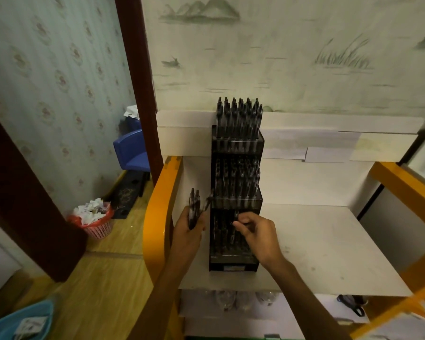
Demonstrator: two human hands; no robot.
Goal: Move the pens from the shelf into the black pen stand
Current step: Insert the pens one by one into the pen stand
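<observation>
Black pens (193,207) gripped left (189,229), right (255,229) pinching

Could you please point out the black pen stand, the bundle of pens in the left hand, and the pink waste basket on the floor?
black pen stand (233,265): head view, on its front base.
bundle of pens (193,200): head view, on the upper ends above the left hand.
pink waste basket (99,228): head view, on its lattice side wall.
</observation>
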